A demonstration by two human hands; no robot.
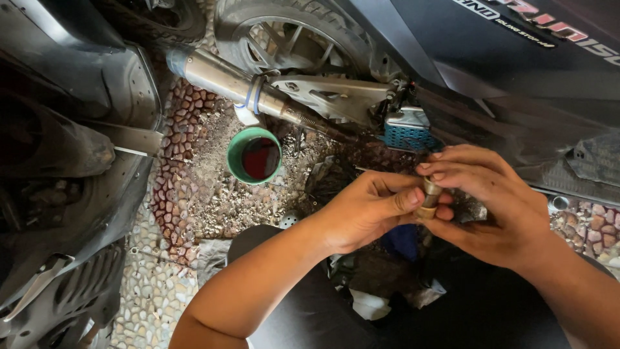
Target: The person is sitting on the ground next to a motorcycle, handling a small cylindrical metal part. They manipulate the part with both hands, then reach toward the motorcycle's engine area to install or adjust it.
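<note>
Here, right of the frame's centre, the left hand (368,210) and the right hand (481,200) meet, both closed around a small brass-coloured cylindrical metal part (429,197). The left thumb presses its lower end, and the right fingers wrap its upper end from above. The part is free of the machine and is held in the air, so I judge the work on it is in the middle, not finished. Further out, a green round cup with dark red liquid (254,155) stands on the pebble floor (194,194), below the silver exhaust pipe (226,81) of the dark scooter (491,58).
</note>
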